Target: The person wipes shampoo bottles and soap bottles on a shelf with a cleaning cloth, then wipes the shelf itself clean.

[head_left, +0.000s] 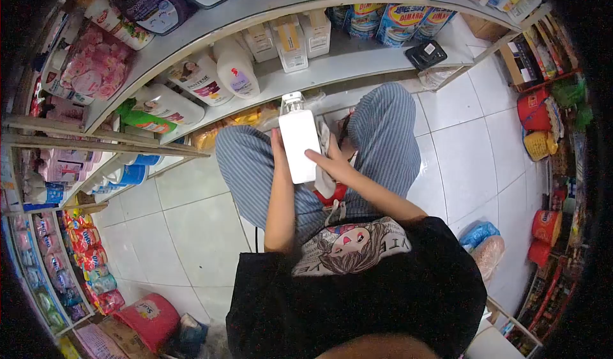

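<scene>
White bottle [298, 141]: between both hands, above the lap and near the shelf's edge; its silvery neck [294, 102] points far, its broad face toward my camera.
Left hand [279, 147]: closed along the left side, I judge to steady the weight.
Right hand [332, 162]: closed from the right, thumb on the front face; hidden fingers, exact wrap I cannot tell.
Pale cloth [325, 185]: bunched beside the bottle, near the right hand; whether gripped, I cannot tell.
Striped trousers [246, 167]: knees spread left and right, leaving the hands room between.
Shelf [357, 69]: pale board, far side; shampoo bottles [235, 72] left, white boxes [290, 45] mid, detergent pouches [397, 26] and a black device [426, 54] right, apparently grouped by kind.
Floor [450, 119]: glossy white tiles, grey joints.
Room: narrow shop aisle, stocked both sides; red tub [150, 321] near left.
</scene>
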The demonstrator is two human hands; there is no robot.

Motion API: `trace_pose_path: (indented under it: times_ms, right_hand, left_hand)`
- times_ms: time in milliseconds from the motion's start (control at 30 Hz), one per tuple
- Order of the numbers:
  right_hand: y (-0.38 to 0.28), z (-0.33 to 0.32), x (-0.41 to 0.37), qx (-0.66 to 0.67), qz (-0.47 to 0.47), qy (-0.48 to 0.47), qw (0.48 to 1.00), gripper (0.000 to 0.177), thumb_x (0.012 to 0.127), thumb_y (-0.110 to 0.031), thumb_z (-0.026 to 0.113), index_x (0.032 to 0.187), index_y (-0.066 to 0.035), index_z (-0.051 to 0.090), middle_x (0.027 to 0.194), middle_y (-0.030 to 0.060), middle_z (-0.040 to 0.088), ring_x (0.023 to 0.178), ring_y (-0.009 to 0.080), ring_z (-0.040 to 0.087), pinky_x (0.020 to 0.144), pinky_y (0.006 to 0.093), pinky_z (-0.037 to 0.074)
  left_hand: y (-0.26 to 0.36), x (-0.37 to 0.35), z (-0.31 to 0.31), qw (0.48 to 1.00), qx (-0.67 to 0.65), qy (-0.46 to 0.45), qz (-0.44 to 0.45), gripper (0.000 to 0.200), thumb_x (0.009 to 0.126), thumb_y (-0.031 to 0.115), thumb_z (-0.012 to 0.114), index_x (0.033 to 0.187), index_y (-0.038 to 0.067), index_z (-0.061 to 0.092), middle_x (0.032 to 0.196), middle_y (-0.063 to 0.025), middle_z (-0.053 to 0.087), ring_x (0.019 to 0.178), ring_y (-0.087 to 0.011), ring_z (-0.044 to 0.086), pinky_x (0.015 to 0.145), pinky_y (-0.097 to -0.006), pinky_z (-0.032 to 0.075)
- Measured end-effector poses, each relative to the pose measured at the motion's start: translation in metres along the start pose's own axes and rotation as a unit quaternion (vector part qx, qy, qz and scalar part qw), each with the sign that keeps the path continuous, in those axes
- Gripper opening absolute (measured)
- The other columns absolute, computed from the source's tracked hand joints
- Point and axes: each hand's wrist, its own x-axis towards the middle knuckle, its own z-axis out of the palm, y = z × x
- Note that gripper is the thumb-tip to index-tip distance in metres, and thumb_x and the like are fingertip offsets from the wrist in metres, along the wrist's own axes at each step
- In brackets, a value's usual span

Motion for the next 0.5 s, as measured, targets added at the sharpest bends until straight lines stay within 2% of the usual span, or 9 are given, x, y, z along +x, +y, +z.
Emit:
trace_pose_path:
  times_ms: [100, 133, 167, 200, 300, 367, 400, 433, 500]
  right_hand:
    - [-0.031, -0.015, 0.002, 0.088, 0.086, -0.115, 0.986, 0.062, 0.061, -0.017, 0.067, 0.110, 0.004, 0.034, 0.101, 0.0119, 0.046, 0.098, 0.0186, 0.042, 0.084, 0.0289, 0.032]
    - [-0.026, -0.017, 0.002, 0.053, 0.042, -0.086, 0.994, 0.064, 0.056, -0.015, 0.069, 0.108, 0.003, 0.036, 0.098, 0.0106, 0.049, 0.091, 0.0174, 0.047, 0.081, 0.0275, 0.036]
    - [-0.027, -0.017, 0.004, 0.056, 0.037, -0.084, 0.994, 0.064, 0.056, -0.015, 0.069, 0.108, 0.003, 0.036, 0.098, 0.0106, 0.049, 0.091, 0.0174, 0.047, 0.081, 0.0275, 0.036]
    - [-0.037, -0.017, 0.003, 0.049, 0.016, -0.057, 0.997, 0.065, 0.056, -0.015, 0.069, 0.108, 0.003, 0.036, 0.098, 0.0108, 0.049, 0.092, 0.0175, 0.047, 0.081, 0.0276, 0.036]
    - [-0.075, -0.016, 0.004, 0.064, -0.005, -0.028, 0.998, 0.067, 0.054, -0.018, 0.070, 0.108, 0.003, 0.036, 0.099, 0.0128, 0.048, 0.093, 0.0209, 0.047, 0.081, 0.0299, 0.036]
    - [-0.086, -0.016, 0.004, -0.131, -0.122, 0.023, 0.984, 0.069, 0.053, -0.021, 0.070, 0.108, 0.004, 0.035, 0.097, 0.0159, 0.047, 0.091, 0.0273, 0.047, 0.081, 0.0337, 0.035]
    - [-0.091, -0.015, 0.000, -0.198, -0.138, 0.000, 0.971, 0.074, 0.055, -0.024, 0.069, 0.110, 0.006, 0.031, 0.097, 0.0206, 0.042, 0.092, 0.0344, 0.043, 0.081, 0.0372, 0.034]
    - [-0.098, -0.014, -0.005, -0.194, -0.140, 0.002, 0.971, 0.074, 0.055, -0.024, 0.069, 0.110, 0.006, 0.031, 0.097, 0.0206, 0.042, 0.092, 0.0344, 0.043, 0.081, 0.0372, 0.034]
    - [-0.114, -0.009, -0.018, -0.213, -0.120, -0.069, 0.967, 0.076, 0.058, -0.027, 0.067, 0.112, 0.008, 0.026, 0.099, 0.0233, 0.038, 0.095, 0.0370, 0.039, 0.082, 0.0383, 0.032]
  left_hand:
    - [0.011, -0.022, 0.017, 0.994, 0.074, -0.057, 0.051, 0.065, 0.076, 0.055, 0.032, 0.111, 0.002, 0.040, 0.104, -0.0097, 0.049, 0.094, -0.0206, 0.047, 0.079, -0.0302, 0.039]
    - [0.011, -0.017, 0.007, 0.977, 0.051, -0.183, 0.097, 0.060, 0.076, 0.044, 0.042, 0.115, 0.000, 0.036, 0.108, -0.0111, 0.046, 0.098, -0.0187, 0.044, 0.082, -0.0299, 0.037]
    - [0.013, -0.015, 0.006, 0.976, 0.056, -0.187, 0.099, 0.060, 0.076, 0.044, 0.042, 0.115, 0.000, 0.036, 0.108, -0.0111, 0.046, 0.098, -0.0187, 0.044, 0.082, -0.0299, 0.037]
    - [0.031, -0.029, 0.029, 0.967, 0.207, -0.123, 0.088, 0.060, 0.074, 0.035, 0.048, 0.119, 0.000, 0.030, 0.109, -0.0126, 0.044, 0.099, -0.0192, 0.043, 0.084, -0.0299, 0.035]
    - [0.076, -0.070, 0.073, 0.915, 0.368, -0.095, 0.134, 0.079, 0.065, 0.008, 0.060, 0.126, -0.001, 0.010, 0.113, -0.0171, 0.038, 0.102, -0.0223, 0.040, 0.087, -0.0304, 0.031]
    - [0.079, -0.085, 0.092, 0.936, 0.291, -0.128, 0.153, 0.086, 0.061, 0.008, 0.064, 0.125, -0.002, 0.007, 0.114, -0.0180, 0.035, 0.102, -0.0248, 0.039, 0.087, -0.0307, 0.031]
    - [0.075, -0.089, 0.097, 0.893, 0.373, -0.099, 0.231, 0.084, 0.060, 0.007, 0.064, 0.124, -0.003, 0.010, 0.114, -0.0175, 0.035, 0.102, -0.0242, 0.040, 0.086, -0.0305, 0.032]
    - [0.074, -0.090, 0.099, 0.837, 0.449, -0.068, 0.306, 0.083, 0.060, 0.006, 0.064, 0.123, -0.003, 0.012, 0.115, -0.0169, 0.034, 0.101, -0.0235, 0.040, 0.084, -0.0303, 0.033]
    - [0.080, -0.090, 0.093, 0.833, 0.473, -0.026, 0.287, 0.078, 0.060, 0.009, 0.065, 0.120, -0.004, 0.016, 0.112, -0.0165, 0.036, 0.100, -0.0221, 0.041, 0.083, -0.0298, 0.034]
